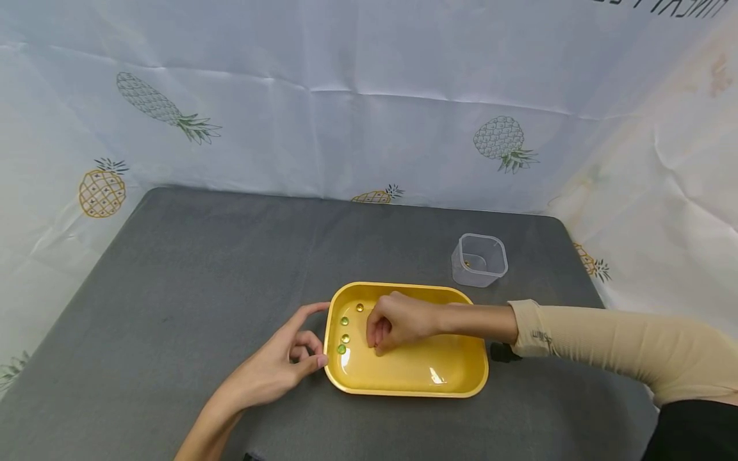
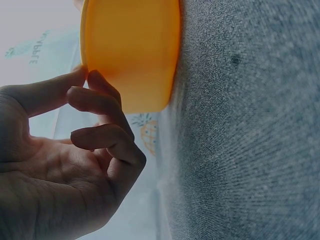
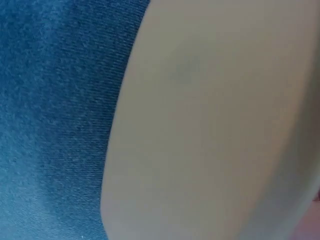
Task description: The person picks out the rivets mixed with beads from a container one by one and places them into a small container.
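A shallow yellow tray (image 1: 403, 384) lies on the table. Several small, shiny green and amber glass beads (image 1: 345, 339) form a rough column along its left side. My left hand (image 1: 277, 368) touches the tray's left end with thumb and forefinger spread apart, the other fingers loosely bent. In the left wrist view, fingertips (image 2: 90, 80) meet the tray's rim. Over the middle of the tray, my right hand (image 1: 398, 320) has curled fingers pinched together close to the floor. A small reddish piece (image 1: 376, 347) shows at those fingertips, mostly hidden by them.
A clear plastic box (image 1: 480, 259) with a small amber bead inside stands behind the tray's right end. The grey table (image 1: 230, 256) reaches back to a pineapple-print cloth (image 1: 346, 128). A pale blurred surface (image 3: 200, 125) fills much of the right wrist view.
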`<state>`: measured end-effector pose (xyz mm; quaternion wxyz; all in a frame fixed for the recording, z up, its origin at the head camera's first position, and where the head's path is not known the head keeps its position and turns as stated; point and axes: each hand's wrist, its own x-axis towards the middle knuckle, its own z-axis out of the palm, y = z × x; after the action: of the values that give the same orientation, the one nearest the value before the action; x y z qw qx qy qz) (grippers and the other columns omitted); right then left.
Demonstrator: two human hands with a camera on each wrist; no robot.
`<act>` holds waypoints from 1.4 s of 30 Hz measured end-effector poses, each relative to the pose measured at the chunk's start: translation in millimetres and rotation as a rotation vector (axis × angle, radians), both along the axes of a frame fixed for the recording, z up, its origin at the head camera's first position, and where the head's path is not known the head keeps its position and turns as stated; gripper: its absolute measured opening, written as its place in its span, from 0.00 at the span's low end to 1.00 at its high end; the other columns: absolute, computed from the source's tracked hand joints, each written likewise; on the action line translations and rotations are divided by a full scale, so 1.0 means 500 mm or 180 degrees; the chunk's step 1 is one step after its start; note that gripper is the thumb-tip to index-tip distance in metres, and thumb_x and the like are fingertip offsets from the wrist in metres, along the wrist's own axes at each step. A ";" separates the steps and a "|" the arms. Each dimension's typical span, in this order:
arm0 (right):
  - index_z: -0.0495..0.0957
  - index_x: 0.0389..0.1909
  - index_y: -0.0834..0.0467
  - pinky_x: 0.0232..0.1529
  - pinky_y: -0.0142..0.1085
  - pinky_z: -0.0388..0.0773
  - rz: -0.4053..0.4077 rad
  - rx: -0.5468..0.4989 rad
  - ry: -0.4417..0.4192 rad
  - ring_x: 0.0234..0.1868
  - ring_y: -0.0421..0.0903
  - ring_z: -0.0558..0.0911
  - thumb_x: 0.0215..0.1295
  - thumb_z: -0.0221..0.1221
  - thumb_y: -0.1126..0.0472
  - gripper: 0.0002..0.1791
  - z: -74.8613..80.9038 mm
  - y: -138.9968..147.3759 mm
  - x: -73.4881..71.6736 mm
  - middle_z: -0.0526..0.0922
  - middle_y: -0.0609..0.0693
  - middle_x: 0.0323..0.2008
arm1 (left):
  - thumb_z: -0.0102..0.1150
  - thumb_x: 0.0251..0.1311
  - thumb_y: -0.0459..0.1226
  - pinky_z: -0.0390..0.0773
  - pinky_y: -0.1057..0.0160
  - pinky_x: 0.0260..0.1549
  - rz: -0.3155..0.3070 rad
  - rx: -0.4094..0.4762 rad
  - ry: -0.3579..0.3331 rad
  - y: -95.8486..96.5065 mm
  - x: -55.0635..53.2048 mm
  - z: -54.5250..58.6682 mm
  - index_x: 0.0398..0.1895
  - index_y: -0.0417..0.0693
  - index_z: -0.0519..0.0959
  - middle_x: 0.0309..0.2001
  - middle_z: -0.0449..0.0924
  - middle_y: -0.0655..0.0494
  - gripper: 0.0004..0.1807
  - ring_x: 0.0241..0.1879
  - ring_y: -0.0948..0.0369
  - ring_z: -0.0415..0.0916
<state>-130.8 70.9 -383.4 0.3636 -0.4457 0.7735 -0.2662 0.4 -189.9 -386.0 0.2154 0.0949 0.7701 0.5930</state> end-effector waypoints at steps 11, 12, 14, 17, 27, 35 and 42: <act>0.90 0.34 0.58 0.36 0.26 0.83 -0.0020 -0.0100 -0.0042 0.28 0.28 0.79 0.63 0.77 0.66 0.04 0.000 0.010 -0.004 0.89 0.46 0.28 | 0.65 0.73 0.31 0.75 0.68 0.28 -0.0001 -0.0002 0.0010 -0.001 0.000 -0.001 0.85 0.50 0.53 0.39 0.82 0.45 0.43 0.25 0.65 0.74; 0.90 0.34 0.59 0.36 0.26 0.83 -0.0036 -0.0108 -0.0066 0.28 0.28 0.80 0.63 0.77 0.66 0.04 0.002 0.010 -0.004 0.89 0.46 0.28 | 0.65 0.73 0.31 0.75 0.68 0.28 0.0000 -0.0004 0.0006 -0.001 0.000 0.000 0.85 0.50 0.53 0.39 0.82 0.45 0.44 0.25 0.65 0.74; 0.90 0.35 0.59 0.36 0.25 0.83 -0.0067 -0.0131 -0.0120 0.28 0.29 0.80 0.63 0.77 0.67 0.04 0.006 0.011 -0.005 0.89 0.46 0.29 | 0.65 0.73 0.31 0.75 0.67 0.28 -0.0002 -0.0011 -0.0002 -0.001 0.000 0.000 0.85 0.51 0.53 0.39 0.82 0.46 0.44 0.25 0.65 0.74; 0.90 0.35 0.59 0.36 0.26 0.83 -0.0084 -0.0207 -0.0181 0.28 0.29 0.81 0.63 0.76 0.67 0.04 0.011 0.012 -0.006 0.89 0.46 0.29 | 0.65 0.73 0.31 0.75 0.67 0.29 -0.0002 -0.0016 -0.0003 -0.001 0.000 0.000 0.85 0.51 0.53 0.39 0.82 0.45 0.44 0.25 0.65 0.74; 0.90 0.38 0.60 0.40 0.30 0.86 -0.0126 -0.0395 -0.0194 0.31 0.33 0.84 0.66 0.74 0.67 0.02 0.028 0.019 -0.012 0.91 0.47 0.32 | 0.65 0.73 0.31 0.74 0.68 0.29 0.0000 -0.0019 0.0013 -0.001 0.001 -0.001 0.85 0.51 0.53 0.39 0.82 0.44 0.44 0.25 0.67 0.73; 0.91 0.39 0.58 0.42 0.30 0.87 -0.0200 -0.0375 -0.0044 0.33 0.32 0.84 0.67 0.74 0.65 0.03 0.053 0.019 -0.012 0.91 0.45 0.33 | 0.66 0.73 0.31 0.74 0.68 0.28 0.0004 -0.0010 0.0026 -0.001 0.002 -0.002 0.85 0.51 0.54 0.39 0.82 0.43 0.44 0.24 0.67 0.73; 0.90 0.39 0.56 0.44 0.32 0.88 -0.0314 -0.0366 -0.0043 0.34 0.33 0.85 0.67 0.74 0.65 0.03 0.068 0.024 -0.010 0.90 0.43 0.33 | 0.66 0.73 0.31 0.74 0.68 0.28 0.0005 -0.0024 0.0014 -0.001 0.001 -0.002 0.85 0.51 0.53 0.38 0.82 0.47 0.44 0.24 0.68 0.72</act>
<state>-135.9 83.2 -349.4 0.3289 -0.4254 0.7755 -0.3309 1.0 -190.6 -386.8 0.2135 0.0947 0.7728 0.5901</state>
